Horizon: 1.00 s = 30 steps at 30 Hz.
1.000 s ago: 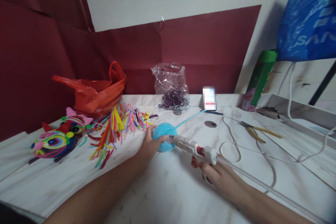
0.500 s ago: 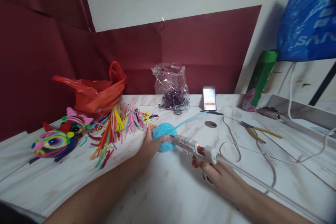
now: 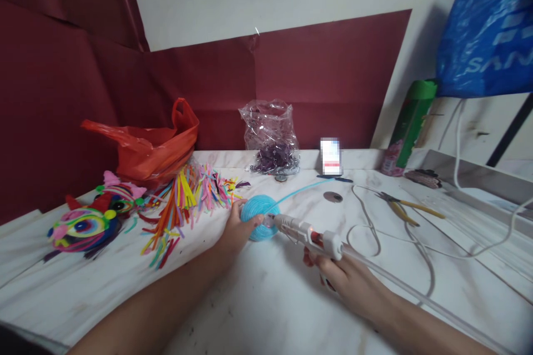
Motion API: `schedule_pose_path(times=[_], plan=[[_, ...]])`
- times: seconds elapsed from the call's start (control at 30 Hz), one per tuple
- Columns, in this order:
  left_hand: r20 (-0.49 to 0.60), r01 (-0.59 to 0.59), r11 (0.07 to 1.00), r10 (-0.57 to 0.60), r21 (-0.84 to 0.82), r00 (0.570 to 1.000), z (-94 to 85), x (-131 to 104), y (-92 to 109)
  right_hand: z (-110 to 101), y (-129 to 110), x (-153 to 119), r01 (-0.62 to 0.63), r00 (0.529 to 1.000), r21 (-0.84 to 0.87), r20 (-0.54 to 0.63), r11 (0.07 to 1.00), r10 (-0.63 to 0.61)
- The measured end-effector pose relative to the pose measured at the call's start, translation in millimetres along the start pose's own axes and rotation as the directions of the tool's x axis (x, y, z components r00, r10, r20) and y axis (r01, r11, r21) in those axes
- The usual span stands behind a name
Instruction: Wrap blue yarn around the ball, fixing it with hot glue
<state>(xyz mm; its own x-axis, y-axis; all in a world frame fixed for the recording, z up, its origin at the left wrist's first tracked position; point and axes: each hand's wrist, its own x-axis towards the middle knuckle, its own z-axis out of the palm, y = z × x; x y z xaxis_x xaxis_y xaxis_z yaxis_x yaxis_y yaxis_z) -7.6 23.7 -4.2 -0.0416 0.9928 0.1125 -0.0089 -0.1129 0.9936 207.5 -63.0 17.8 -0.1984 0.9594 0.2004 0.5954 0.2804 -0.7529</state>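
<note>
A light blue yarn-wrapped ball (image 3: 255,209) sits at the middle of the marble-patterned table. My left hand (image 3: 238,231) grips its left side, fingers behind and thumb across the front. From its top right a loose blue strand (image 3: 297,190) runs back toward the phone. My right hand (image 3: 333,269) is wrapped round the handle of a white glue gun (image 3: 303,233), whose nozzle points left and meets the ball's right side, near my left thumb. A small orange light glows on the gun. Exactly what lies under the nozzle is too small to tell.
Colourful pipe cleaners (image 3: 179,194), decorated figures (image 3: 85,227) and a red bag (image 3: 154,147) lie left. Behind are a clear bag (image 3: 272,138) and phone (image 3: 331,156). Pliers (image 3: 410,208), white cable (image 3: 375,233) and a green can (image 3: 412,125) are right.
The whole view has shifted slightly, so the background sits a little further left. Both hands keep their holds, and the nozzle remains at the ball.
</note>
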Motion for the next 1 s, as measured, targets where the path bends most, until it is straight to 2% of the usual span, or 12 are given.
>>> schedule_pose_path(times=[0.5,0.67,0.8,1.0], plan=[[-0.006,-0.017,1.000,0.017,-0.025,1.000,-1.2,1.3,-2.9,-0.4,-0.8,-1.2,0.041,0.999,0.026,-0.019,0.999,-0.040],[-0.004,-0.021,1.000,0.021,-0.015,1.000,-0.8,1.2,-3.2,-1.0,-1.7,-1.7,0.038,0.999,-0.020,-0.026,0.999,-0.039],[-0.011,-0.027,1.000,0.027,-0.008,1.000,-0.6,0.1,-1.8,-1.3,-6.3,-1.5,0.051,0.998,0.020,-0.030,0.998,-0.051],[0.005,-0.020,1.000,0.020,-0.022,1.000,-0.3,-1.0,-0.3,0.1,-4.2,-1.9,-0.002,1.000,0.015,-0.023,1.000,0.002]])
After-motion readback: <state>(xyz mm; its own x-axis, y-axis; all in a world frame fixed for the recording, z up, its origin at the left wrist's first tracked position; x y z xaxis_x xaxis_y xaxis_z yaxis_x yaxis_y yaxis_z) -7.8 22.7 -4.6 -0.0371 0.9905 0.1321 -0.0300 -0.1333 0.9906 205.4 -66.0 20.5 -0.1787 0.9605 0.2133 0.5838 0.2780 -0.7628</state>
